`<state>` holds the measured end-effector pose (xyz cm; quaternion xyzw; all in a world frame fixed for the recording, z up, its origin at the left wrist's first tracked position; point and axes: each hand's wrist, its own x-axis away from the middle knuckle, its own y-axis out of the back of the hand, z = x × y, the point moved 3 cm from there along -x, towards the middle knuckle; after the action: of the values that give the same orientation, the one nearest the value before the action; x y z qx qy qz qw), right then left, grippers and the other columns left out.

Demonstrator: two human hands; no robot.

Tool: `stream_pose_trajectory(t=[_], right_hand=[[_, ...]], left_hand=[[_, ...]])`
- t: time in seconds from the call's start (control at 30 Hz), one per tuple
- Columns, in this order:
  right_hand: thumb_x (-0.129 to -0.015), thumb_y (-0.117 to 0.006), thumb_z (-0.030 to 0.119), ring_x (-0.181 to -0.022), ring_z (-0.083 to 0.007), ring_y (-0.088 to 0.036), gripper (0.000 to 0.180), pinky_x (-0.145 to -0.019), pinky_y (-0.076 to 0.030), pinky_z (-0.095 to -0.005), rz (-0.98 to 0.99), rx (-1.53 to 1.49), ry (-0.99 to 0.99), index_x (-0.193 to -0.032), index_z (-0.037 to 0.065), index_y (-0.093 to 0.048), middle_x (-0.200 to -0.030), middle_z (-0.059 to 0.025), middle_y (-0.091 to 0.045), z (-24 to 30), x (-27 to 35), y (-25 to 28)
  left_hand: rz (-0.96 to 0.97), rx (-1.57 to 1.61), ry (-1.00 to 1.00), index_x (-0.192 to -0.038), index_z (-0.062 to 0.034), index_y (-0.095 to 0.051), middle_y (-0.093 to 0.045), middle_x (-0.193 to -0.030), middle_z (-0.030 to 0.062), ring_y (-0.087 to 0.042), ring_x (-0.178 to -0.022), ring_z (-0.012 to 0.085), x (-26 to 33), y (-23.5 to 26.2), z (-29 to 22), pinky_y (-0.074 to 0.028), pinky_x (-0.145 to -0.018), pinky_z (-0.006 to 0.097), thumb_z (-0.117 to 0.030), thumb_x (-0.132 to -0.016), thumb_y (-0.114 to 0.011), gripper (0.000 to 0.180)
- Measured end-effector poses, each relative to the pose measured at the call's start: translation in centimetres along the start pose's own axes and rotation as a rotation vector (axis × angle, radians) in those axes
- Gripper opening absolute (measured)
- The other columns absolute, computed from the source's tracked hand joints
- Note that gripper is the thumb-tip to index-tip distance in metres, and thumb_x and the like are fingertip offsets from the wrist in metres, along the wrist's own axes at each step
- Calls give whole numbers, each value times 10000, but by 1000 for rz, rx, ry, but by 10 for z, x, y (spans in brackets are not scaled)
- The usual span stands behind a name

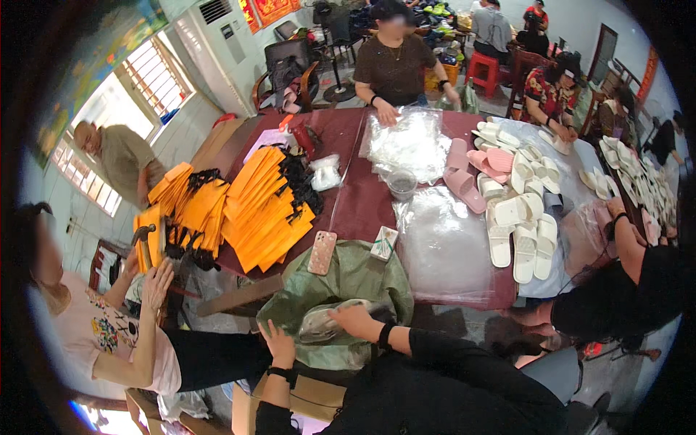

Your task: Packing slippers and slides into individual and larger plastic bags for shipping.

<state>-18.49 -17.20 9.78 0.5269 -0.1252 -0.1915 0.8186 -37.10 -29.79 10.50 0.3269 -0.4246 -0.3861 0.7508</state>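
Note:
My right hand (353, 321), black band at the wrist, reaches into the mouth of a green woven sack (348, 272). Its fingers are closed on a clear plastic package (321, 323) with greyish contents that I cannot make out. At the sack's left edge is my left hand (278, 344), with fingers spread and nothing in them. On the sack's far side, over the table edge, lie a pink patterned phone (322, 252) and a small white box (384, 243).
The dark red table (341, 138) bears orange bags (264, 210), clear plastic bags (442, 239), pink slippers (464, 181) and white slippers (518, 210). A person at left holds a hammer (143, 239). Others work around the table. An open cardboard box (312, 395) stands below my arms.

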Motion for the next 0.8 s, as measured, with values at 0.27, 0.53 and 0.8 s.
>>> stream_pose_trajectory(t=[0.27, 0.53, 0.8], right_hand=[[-807, -547, 210, -948, -307, -535, 378, -835, -378, -496, 268, 68, -72, -1158, 72, -521, -1112, -132, -535, -56, 41, -31], [-812, -558, 251, -862, -308, -568, 322, -714, -445, -387, 238, -344, -274, -1065, 52, -571, -970, -127, -605, -72, 99, 65], [-866, -532, 191, -818, -335, -537, 212, -714, -425, -417, -939, -1033, 1031, -1023, 53, -571, -1002, -176, -569, 122, 183, 367]], left_hand=[[-151, 2, -20, -764, -73, -703, -590, -1015, 175, -261, -1250, 408, -28, 14, 8, 100, -991, 641, -184, -757, -522, 212], [305, 157, -274, -819, -81, -678, -622, -962, 138, -503, -1075, 318, -88, 25, -36, -190, -1017, 566, -155, -729, -585, 149], [-35, 532, -948, -1056, -70, -569, -576, -982, 182, -540, -911, 358, -83, 142, -126, -435, -767, 432, -210, -789, -567, 302]])
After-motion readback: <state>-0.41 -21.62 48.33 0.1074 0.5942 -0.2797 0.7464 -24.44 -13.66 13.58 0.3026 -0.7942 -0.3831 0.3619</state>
